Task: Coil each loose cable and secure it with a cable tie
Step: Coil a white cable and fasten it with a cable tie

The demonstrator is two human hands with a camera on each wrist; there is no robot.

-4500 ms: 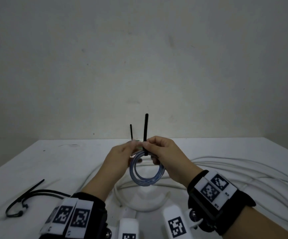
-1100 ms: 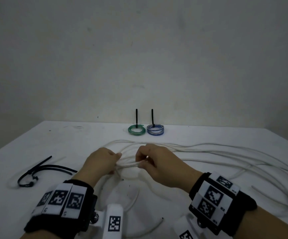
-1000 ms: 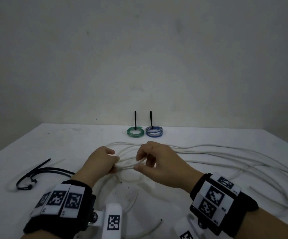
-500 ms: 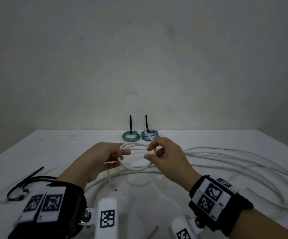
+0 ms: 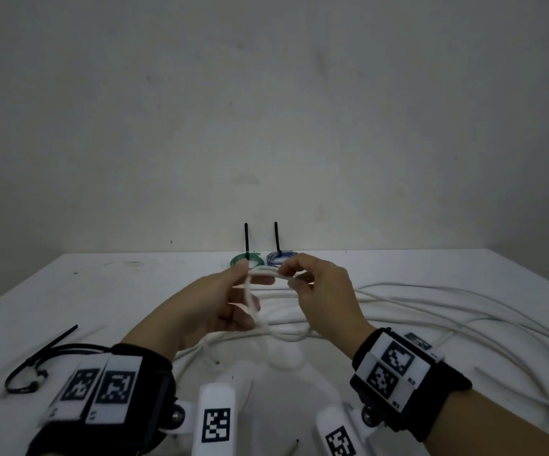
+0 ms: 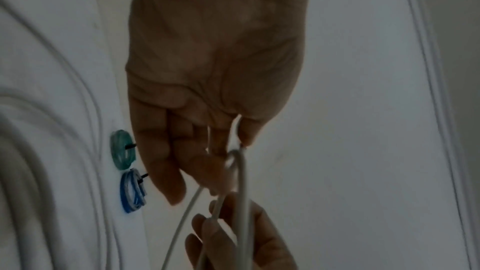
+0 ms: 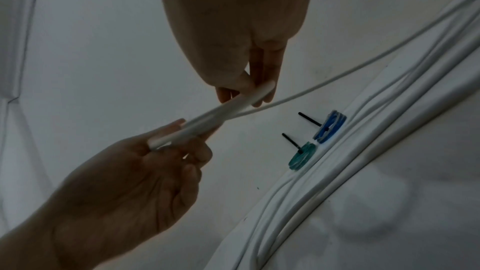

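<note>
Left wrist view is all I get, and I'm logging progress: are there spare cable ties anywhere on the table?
Observer: Yes. The head view shows black cable ties lying on the table, out beyond the left hand, untouched.
Operator: How much white cable is loose?
Observer: Most of it. The white cable sprawls in long loops across the table's right half; only a small loop is raised between the left hand and the right hand.
Operator: Is that right hand really gripping?
Observer: Yes. The right wrist view shows its fingers pinching the loop.
</note>
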